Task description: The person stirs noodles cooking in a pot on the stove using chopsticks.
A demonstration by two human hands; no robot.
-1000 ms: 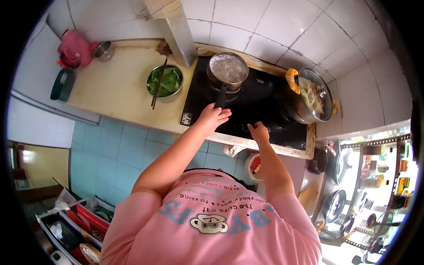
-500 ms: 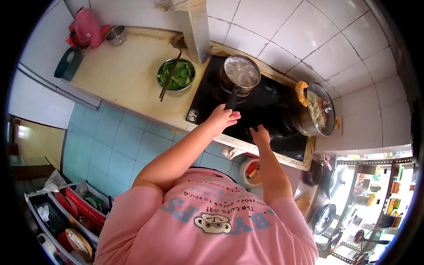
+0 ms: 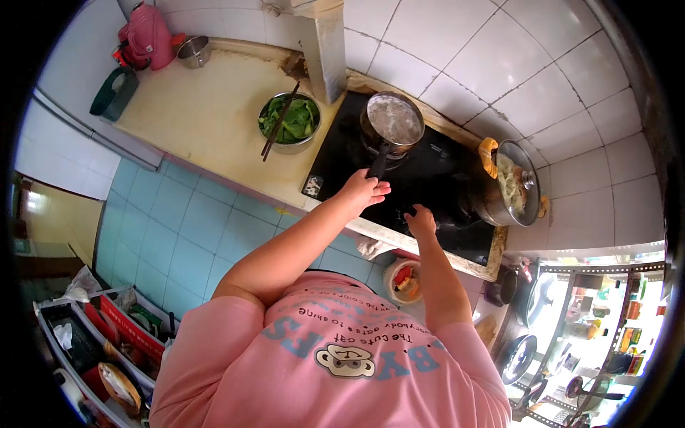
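A saucepan (image 3: 394, 120) of cloudy, bubbling liquid sits on the left burner of the black gas stove (image 3: 446, 178). My left hand (image 3: 362, 192) is closed around the end of its dark handle (image 3: 379, 164). At the front of the stove, my right hand (image 3: 422, 221) pinches a dark control knob (image 3: 410, 212), mostly hidden by the fingers. Left of the stove stands a metal bowl (image 3: 290, 148) of green leaves (image 3: 296, 121), with dark chopsticks (image 3: 281, 121) laid across it.
A lidded pot (image 3: 498, 208) with a yellow cloth (image 3: 487, 157) on its handle stands on the right burner. Along the counter (image 3: 193, 114) are a pink thermos (image 3: 148, 39), a small metal bowl (image 3: 194, 52) and a green basket (image 3: 114, 94). Below the counter is a bin (image 3: 391, 284).
The view has shifted slightly. My left hand stays at the saucepan handle; my right hand remains at the front of the stove, its fingers slightly turned on the knob.
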